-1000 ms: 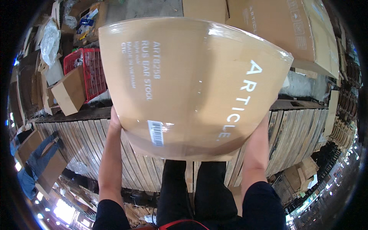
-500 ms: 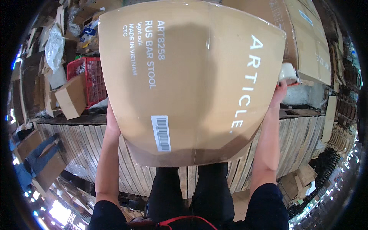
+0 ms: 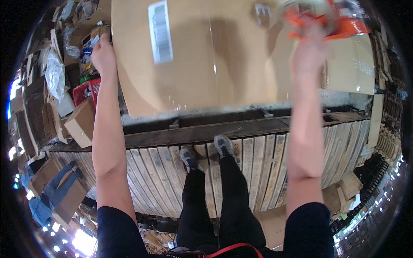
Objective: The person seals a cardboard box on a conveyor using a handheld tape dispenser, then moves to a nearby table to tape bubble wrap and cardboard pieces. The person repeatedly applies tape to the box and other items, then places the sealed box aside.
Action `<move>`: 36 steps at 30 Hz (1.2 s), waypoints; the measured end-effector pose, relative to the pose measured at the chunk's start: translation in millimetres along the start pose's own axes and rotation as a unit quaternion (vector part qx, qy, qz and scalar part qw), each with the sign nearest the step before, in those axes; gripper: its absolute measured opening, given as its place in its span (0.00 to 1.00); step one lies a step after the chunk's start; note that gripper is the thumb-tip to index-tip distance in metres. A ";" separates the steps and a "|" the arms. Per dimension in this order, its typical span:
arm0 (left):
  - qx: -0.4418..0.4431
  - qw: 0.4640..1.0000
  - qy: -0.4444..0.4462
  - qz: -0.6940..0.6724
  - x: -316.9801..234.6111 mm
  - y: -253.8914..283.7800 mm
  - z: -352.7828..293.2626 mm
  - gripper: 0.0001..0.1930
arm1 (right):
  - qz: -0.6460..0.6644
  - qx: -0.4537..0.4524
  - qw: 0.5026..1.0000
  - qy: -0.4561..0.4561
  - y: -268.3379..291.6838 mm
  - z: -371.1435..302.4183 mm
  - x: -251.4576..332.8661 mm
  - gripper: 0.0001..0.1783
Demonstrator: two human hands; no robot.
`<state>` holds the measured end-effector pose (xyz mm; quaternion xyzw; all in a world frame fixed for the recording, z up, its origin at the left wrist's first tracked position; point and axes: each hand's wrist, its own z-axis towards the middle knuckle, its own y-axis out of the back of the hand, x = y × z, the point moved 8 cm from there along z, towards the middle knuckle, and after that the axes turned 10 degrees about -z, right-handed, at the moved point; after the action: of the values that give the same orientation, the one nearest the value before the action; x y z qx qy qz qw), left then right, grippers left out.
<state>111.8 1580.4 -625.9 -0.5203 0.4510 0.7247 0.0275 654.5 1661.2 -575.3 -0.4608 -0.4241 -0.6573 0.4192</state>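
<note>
The hands are wide apart: the left hand (image 3: 104, 56) is at the left edge of a large cardboard box (image 3: 193, 81), though whether it grips or only rests there cannot be told, and the right hand (image 3: 310, 45), blurred, is closed around an orange tape dispenser (image 3: 349, 29) over the box's right side. The box lies in front of the person, beyond the shoes (image 3: 223, 147), its far end out of view. On its upper left is a white barcode label (image 3: 160, 32), its bars visible but its small print too blurred to read. Near the top right, a large white printed letter (image 3: 262, 13) is partly in view. At the right, another carton (image 3: 350, 64) bears pale capital lettering, faint and sideways. A red crate (image 3: 88, 91) and a smaller plain box (image 3: 80, 124) sit to the left, near the wooden slats (image 3: 150, 180) underfoot.
</note>
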 end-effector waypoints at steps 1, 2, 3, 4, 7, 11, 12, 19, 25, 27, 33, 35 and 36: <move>0.035 0.999 -0.029 0.028 -28.4 -25.8 -14.8 0.37 | 0.021 -0.028 0.999 -0.011 -17.1 -30.1 -0.9 0.21; 0.075 0.984 -0.027 0.162 -42.2 -36.3 -15.2 0.41 | -0.035 -0.059 0.997 0.035 -28.9 -43.3 8.5 0.22; 0.102 0.983 -0.038 0.148 -73.9 -62.4 -25.3 0.40 | -0.145 -0.037 0.977 0.153 -19.7 -29.9 11.4 0.21; 0.127 0.980 -0.046 0.148 -105.4 -78.4 -39.4 0.39 | -0.212 -0.036 0.954 0.209 -19.1 -18.2 17.4 0.21; 0.121 0.970 -0.073 0.199 -130.2 -65.0 -26.8 0.40 | -0.285 -0.060 0.942 0.168 -42.4 13.9 26.8 0.19; 0.100 0.978 -0.034 0.178 -106.8 -57.9 -60.2 0.39 | -0.299 -0.016 0.938 0.177 -44.2 18.8 24.3 0.18; 0.110 0.983 0.003 0.144 -94.1 -60.4 -82.9 0.38 | -0.295 -0.002 0.938 0.183 -36.2 13.5 20.6 0.18; 0.127 0.985 0.024 0.113 -115.2 -59.2 -102.3 0.35 | -0.314 0.020 0.941 0.126 -22.9 16.7 28.7 0.18; 0.192 0.965 0.069 0.167 -134.1 -29.8 -139.7 0.42 | -0.248 0.081 0.965 -0.015 -8.9 25.5 52.7 0.21; 0.216 0.968 0.068 0.111 -121.3 27.3 -173.6 0.43 | -0.100 0.120 0.972 -0.174 -18.9 -19.6 60.3 0.21; 0.517 0.829 0.168 0.131 -55.5 250.6 -414.0 0.34 | 0.189 0.109 0.918 -0.332 58.5 -230.2 117.3 0.44; 0.598 0.731 0.189 0.269 -42.9 368.0 -483.5 0.36 | 0.132 0.141 0.894 -0.405 91.3 -328.3 120.5 0.39; 0.565 0.756 0.219 0.247 -40.7 424.5 -506.8 0.34 | 0.087 0.187 0.859 -0.469 104.4 -375.5 126.1 0.38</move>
<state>283.8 1001.0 -355.1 -0.4254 0.8848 0.1864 0.0368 630.6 1256.4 -517.2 -0.6621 -0.6441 -0.2326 0.3044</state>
